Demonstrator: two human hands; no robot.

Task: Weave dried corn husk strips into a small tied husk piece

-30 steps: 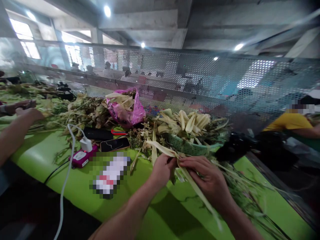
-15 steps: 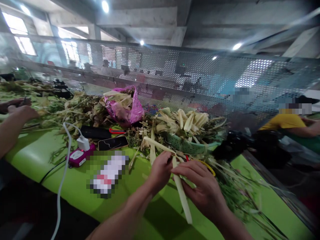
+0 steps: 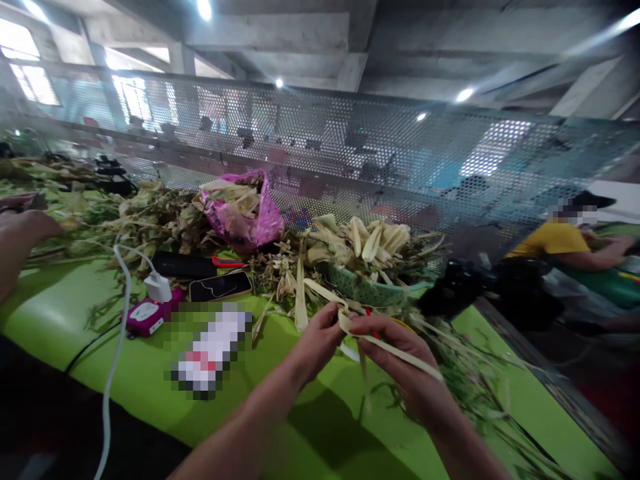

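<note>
Above the green table [image 3: 240, 417], my left hand [image 3: 317, 337] pinches a pale strip of dried plant leaf [image 3: 410, 360] that looks like corn husk. Closed on the same strip from the other side is my right hand [image 3: 407, 353]. Between my fingertips the strip is bent over itself; one end points up and left, the other lies across my right fingers. Beyond my hands, a heap of pale husks [image 3: 373, 243] rests in and around a green basket [image 3: 385, 293]. A red item and a yellow edge show partly behind my right hand.
Left of my hands lie a blurred-out item [image 3: 213, 350], a phone [image 3: 220, 287], a red-handled cutter [image 3: 229, 262] and a purple power socket [image 3: 150, 317] with a white cable [image 3: 117, 327]. Behind stand a pink bag [image 3: 273, 220] and mesh panel [image 3: 320, 143]. Another person's hand [image 3: 30, 227] works at far left.
The strip's long free end has swung from hanging down toward me to lying rightward over my right hand. My fingers have closed nearer together. The view has shifted slightly.
</note>
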